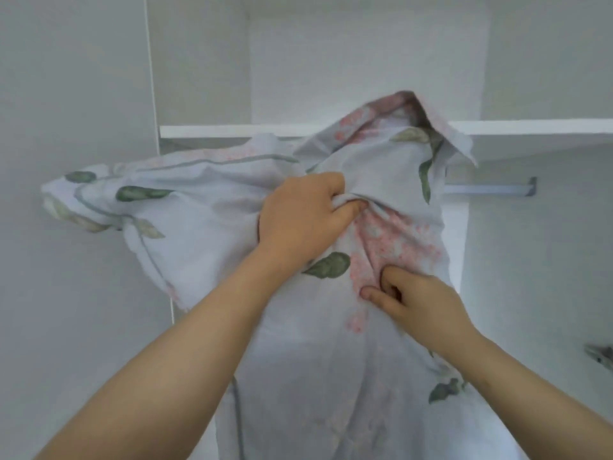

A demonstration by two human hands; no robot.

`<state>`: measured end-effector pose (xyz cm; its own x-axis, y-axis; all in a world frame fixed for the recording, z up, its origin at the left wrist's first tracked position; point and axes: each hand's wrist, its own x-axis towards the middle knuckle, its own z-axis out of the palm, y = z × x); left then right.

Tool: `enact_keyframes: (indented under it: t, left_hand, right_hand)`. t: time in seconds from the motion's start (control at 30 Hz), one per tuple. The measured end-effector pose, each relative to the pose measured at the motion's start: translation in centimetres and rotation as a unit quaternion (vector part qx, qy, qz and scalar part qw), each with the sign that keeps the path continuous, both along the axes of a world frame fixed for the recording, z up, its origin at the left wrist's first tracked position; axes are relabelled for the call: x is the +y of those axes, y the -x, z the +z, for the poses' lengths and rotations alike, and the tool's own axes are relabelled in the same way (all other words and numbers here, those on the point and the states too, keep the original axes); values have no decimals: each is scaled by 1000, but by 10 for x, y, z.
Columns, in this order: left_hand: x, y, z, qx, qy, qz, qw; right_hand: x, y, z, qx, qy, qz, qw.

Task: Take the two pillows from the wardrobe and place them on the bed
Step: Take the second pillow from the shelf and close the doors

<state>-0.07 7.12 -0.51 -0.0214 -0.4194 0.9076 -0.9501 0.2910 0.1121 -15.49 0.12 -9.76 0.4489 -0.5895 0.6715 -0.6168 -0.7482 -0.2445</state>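
Two pillows in pale blue-grey cases printed with pink flowers and green leaves fill the middle of the head view, in front of the open white wardrobe. One pillow lies sideways and sticks out to the left. The other pillow hangs upright, its top corner above the shelf edge. My left hand is clenched on bunched fabric where the two pillows meet. My right hand pinches the pink-flowered cloth of the upright pillow lower down. The bed is out of view.
A white shelf crosses the wardrobe just behind the pillows. A metal hanging rail shows under it on the right. A white door panel stands on the left, and a metal hinge sits at the right edge.
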Motion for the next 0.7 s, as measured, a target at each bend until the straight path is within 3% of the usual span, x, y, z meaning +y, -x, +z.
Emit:
enact_keyframes:
  t: [0.23,0.37,0.47,0.53,0.7]
  left_hand:
    - [9,34,-91,20,-143,6,989]
    - [31,37,-132,7,-174,-16,984]
    - [56,37,-162,-4,-207,-44,977]
    - [74,37,-183,15,-236,-51,970]
    - [117,43,-233,95,-286,-32,953]
  right_hand:
    - [30,35,-21,11,38,6,999]
    - [42,44,-55,-1,43,-35,998]
    - [53,45,-73,108,35,-17,993]
    - [62,44,-84,194,-26,27,980]
    - [93,37,-118,247,-93,105,959]
